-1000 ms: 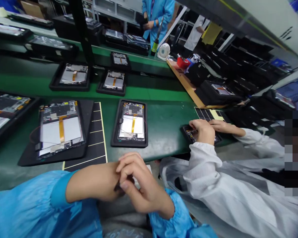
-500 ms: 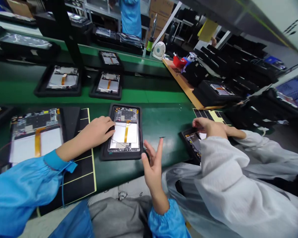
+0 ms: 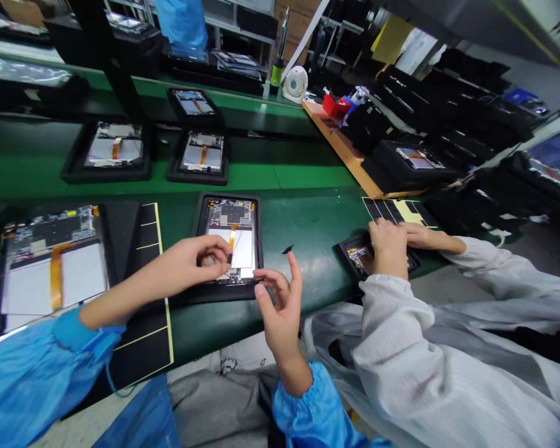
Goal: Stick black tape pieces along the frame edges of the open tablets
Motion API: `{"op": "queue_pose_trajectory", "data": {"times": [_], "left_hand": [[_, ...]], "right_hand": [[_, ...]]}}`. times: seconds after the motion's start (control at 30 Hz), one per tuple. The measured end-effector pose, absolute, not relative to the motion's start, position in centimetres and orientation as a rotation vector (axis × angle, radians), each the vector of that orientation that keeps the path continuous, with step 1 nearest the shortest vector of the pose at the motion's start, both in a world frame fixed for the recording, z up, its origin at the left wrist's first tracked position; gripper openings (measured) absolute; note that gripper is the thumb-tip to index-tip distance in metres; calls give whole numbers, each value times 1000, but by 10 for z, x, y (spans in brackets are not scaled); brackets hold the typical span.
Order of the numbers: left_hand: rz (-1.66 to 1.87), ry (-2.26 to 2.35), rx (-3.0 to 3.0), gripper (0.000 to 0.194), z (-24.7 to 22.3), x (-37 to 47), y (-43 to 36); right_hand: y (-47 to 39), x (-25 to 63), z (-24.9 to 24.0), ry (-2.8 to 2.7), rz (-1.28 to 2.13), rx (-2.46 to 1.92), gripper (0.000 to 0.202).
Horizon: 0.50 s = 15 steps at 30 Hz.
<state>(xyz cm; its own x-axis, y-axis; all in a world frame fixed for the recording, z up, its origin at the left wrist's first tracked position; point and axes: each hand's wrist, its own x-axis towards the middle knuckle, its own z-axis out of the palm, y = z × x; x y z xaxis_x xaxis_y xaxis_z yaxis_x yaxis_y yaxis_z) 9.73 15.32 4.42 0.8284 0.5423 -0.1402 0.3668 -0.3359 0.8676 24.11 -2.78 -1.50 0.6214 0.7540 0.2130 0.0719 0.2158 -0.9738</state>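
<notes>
An opened tablet (image 3: 243, 249) with a circuit board, white battery and orange ribbon cable lies in a black foam tray (image 3: 260, 218). Over its lower left part, my left hand (image 3: 200, 264) is closed in a pinch, with a small black piece (image 3: 229, 257) at the fingertips. My right hand (image 3: 282, 305) is beside the tray's lower right corner, palm up and fingers apart. A small black strip (image 3: 288, 249) clings to its raised index fingertip; whether it is tape I cannot tell.
Left of me lies a larger opened tablet (image 3: 53, 267) beside a black sheet with yellow lines (image 3: 144, 336). More trayed tablets (image 3: 203, 151) stand on the green bench behind. At right, a co-worker's hands (image 3: 392, 246) work over another tray. A small white fan (image 3: 295, 84) stands farther back.
My left hand has moved right from the tablet's left edge to over its lower part and closed. My right hand has shifted slightly left, the black strip moving with its fingertip.
</notes>
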Motion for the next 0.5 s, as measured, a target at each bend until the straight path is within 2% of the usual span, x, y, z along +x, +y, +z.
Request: {"op": "queue_pose_trajectory", "data": {"times": [0.1,0.27,0.43,0.5], "left_hand": [[293,621,1792,39,44,108,120],[577,639,2048,21,36,121,91],[603,588,2142,32,20,118,93],[529,547,2193,27,13,114,100]], "right_hand": [[-21,241,-4,-732,690,-1156,74],[-10,239,1,-599,769,-1131,77],[-9,245,-2,-531,745,-1178,71],[-11,251,-3,-527,708,-1232,72]]}}
